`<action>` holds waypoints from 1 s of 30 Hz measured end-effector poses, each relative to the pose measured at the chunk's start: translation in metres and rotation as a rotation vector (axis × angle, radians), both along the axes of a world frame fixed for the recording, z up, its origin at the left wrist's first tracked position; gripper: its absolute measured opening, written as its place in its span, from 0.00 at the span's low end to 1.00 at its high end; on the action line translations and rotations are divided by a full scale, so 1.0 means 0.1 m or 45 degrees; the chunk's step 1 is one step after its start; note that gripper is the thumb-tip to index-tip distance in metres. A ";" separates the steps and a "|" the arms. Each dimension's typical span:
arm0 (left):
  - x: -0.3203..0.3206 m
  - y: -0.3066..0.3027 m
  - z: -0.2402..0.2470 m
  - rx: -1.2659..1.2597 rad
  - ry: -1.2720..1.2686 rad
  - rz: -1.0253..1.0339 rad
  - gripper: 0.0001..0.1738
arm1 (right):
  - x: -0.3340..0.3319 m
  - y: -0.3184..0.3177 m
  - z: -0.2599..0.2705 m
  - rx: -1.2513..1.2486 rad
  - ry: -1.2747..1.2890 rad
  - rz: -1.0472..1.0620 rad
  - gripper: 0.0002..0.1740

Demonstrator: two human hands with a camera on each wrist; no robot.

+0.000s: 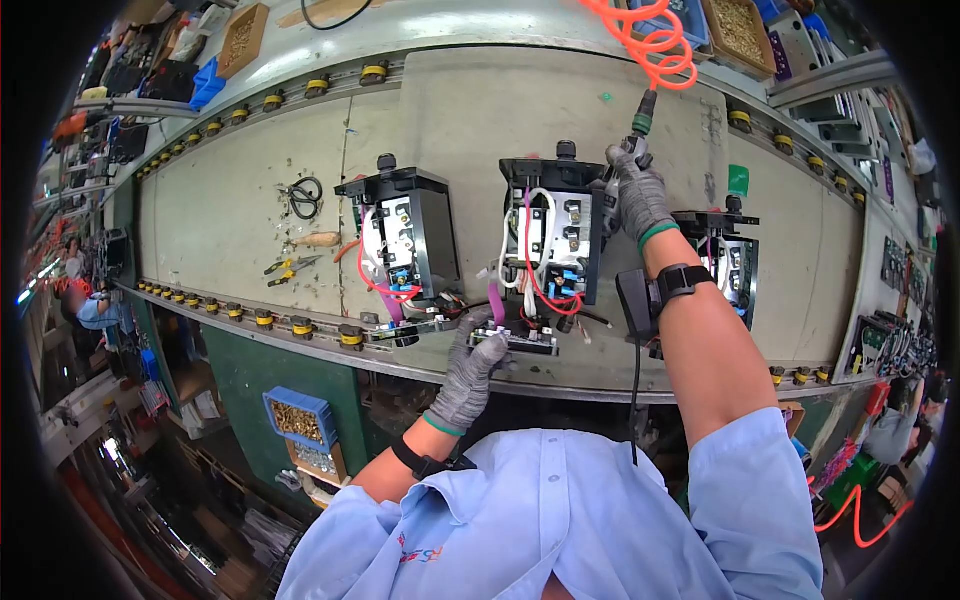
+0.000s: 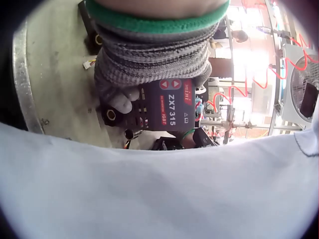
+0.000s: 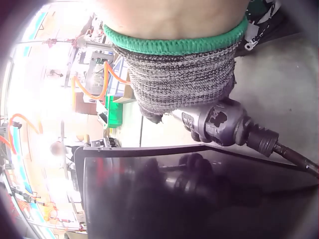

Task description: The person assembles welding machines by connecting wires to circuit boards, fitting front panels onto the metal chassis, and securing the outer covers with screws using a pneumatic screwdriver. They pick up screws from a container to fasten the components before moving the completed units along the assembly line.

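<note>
Three black-cased inverter units stand in a row on the bench. At the middle unit (image 1: 550, 235), white, red and purple wires run from its open side to a loose front panel (image 1: 525, 343). My left hand (image 1: 468, 375), in a grey knit glove, pinches this panel's left end; the left wrist view shows the panel's face (image 2: 172, 107), printed "ZX7 315". The gloved right hand (image 1: 642, 195) grips an air screwdriver (image 3: 222, 122) beside the unit's right side. Its shaft points down along the dark case wall (image 3: 189, 199); the tip is out of sight.
Left stands another unit (image 1: 410, 235), right a third (image 1: 735, 265) partly behind my forearm. Scissors (image 1: 304, 197), yellow-handled pliers (image 1: 290, 270) and scattered screws lie on the left. An orange coiled hose (image 1: 660, 45) hangs above the tool. Roller rails (image 1: 265, 318) edge the bench.
</note>
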State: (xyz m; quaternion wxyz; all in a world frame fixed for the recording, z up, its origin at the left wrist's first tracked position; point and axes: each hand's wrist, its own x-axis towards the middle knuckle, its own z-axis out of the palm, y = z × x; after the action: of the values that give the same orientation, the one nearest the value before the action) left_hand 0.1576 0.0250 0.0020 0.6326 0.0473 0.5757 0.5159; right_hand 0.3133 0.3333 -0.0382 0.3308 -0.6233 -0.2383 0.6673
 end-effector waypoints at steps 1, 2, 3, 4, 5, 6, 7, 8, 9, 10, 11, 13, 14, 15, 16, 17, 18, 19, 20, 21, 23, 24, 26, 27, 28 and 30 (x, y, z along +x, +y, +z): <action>0.01 -0.03 -0.03 -0.028 -0.030 0.048 0.35 | 0.02 0.03 -0.02 0.001 0.024 -0.022 0.21; 0.02 -0.06 -0.06 -0.027 -0.032 0.042 0.35 | 0.04 0.04 -0.03 0.001 0.022 -0.027 0.21; 0.03 -0.07 -0.08 -0.028 -0.037 0.082 0.35 | 0.06 0.06 -0.04 0.027 0.033 -0.042 0.20; 0.04 -0.10 -0.09 -0.029 -0.041 0.122 0.36 | 0.08 0.06 -0.04 0.052 0.045 -0.056 0.20; 0.04 -0.12 -0.12 -0.028 -0.039 0.118 0.36 | 0.09 0.06 -0.04 0.053 0.047 -0.060 0.20; 0.03 -0.15 -0.15 -0.042 -0.052 0.126 0.36 | 0.10 0.07 -0.05 0.071 0.050 -0.073 0.20; 0.03 -0.14 -0.14 -0.060 -0.068 0.131 0.36 | 0.12 0.05 -0.05 0.086 0.049 -0.089 0.20; 0.02 -0.14 -0.14 -0.065 -0.073 0.122 0.36 | 0.14 0.04 -0.05 0.082 0.043 -0.097 0.20; 0.01 -0.12 -0.13 -0.021 -0.101 0.143 0.35 | 0.14 0.05 -0.06 0.078 0.028 -0.065 0.21; -0.01 -0.11 -0.12 0.021 -0.129 0.164 0.35 | 0.14 0.06 -0.07 0.073 0.013 -0.033 0.22; -0.04 -0.15 -0.17 -0.033 -0.168 0.189 0.34 | 0.14 0.06 -0.06 0.068 0.020 -0.033 0.22; -0.10 -0.18 -0.12 -0.041 -0.256 0.213 0.35 | 0.15 0.07 -0.05 0.057 0.056 -0.040 0.22; -0.11 -0.19 -0.08 -0.051 -0.337 0.239 0.36 | 0.14 0.07 -0.05 0.045 0.099 -0.044 0.22; -0.09 -0.20 -0.03 -0.035 -0.395 0.295 0.35 | 0.13 0.06 -0.05 0.044 0.099 -0.042 0.22; -0.10 -0.21 -0.02 -0.035 -0.393 0.298 0.35 | 0.12 0.05 -0.07 0.063 0.082 -0.075 0.20; -0.14 -0.22 -0.02 -0.063 -0.382 0.222 0.39 | 0.10 0.06 -0.08 0.086 0.065 -0.110 0.19; -0.16 -0.21 -0.02 -0.087 -0.375 0.145 0.43 | 0.10 0.08 -0.09 0.091 0.062 -0.108 0.19; -0.19 -0.21 -0.04 -0.084 -0.384 0.146 0.43 | 0.10 0.08 -0.10 0.049 0.078 -0.120 0.19; -0.24 -0.18 -0.06 -0.093 -0.442 0.065 0.44 | 0.11 0.09 -0.12 0.005 0.092 -0.129 0.20; -0.27 -0.16 -0.09 -0.101 -0.499 -0.016 0.46 | 0.11 0.10 -0.15 0.008 0.083 -0.124 0.20; -0.28 -0.09 -0.02 -0.096 -0.558 -0.035 0.47 | 0.12 0.11 -0.19 -0.005 0.081 -0.137 0.20; -0.29 -0.07 0.01 -0.093 -0.608 -0.056 0.48 | 0.11 0.11 -0.21 -0.006 0.073 -0.137 0.20; -0.30 -0.05 0.02 -0.115 -0.672 -0.066 0.48 | 0.12 0.11 -0.28 -0.075 0.107 -0.164 0.20; -0.30 -0.04 0.00 -0.135 -0.731 -0.076 0.49 | 0.12 0.11 -0.32 -0.077 0.094 -0.169 0.20; -0.28 -0.02 -0.02 -0.137 -0.746 -0.081 0.49 | 0.12 0.10 -0.34 -0.082 0.119 -0.176 0.20; -0.25 0.03 -0.07 -0.113 -0.786 -0.138 0.49 | 0.12 0.08 -0.37 -0.087 0.133 -0.185 0.20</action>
State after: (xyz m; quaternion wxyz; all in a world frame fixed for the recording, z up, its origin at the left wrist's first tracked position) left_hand 0.1322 0.0283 -0.0047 0.8054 -0.1085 0.3752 0.4459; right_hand 0.3254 0.3414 -0.0749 0.3689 -0.6143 -0.1521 0.6808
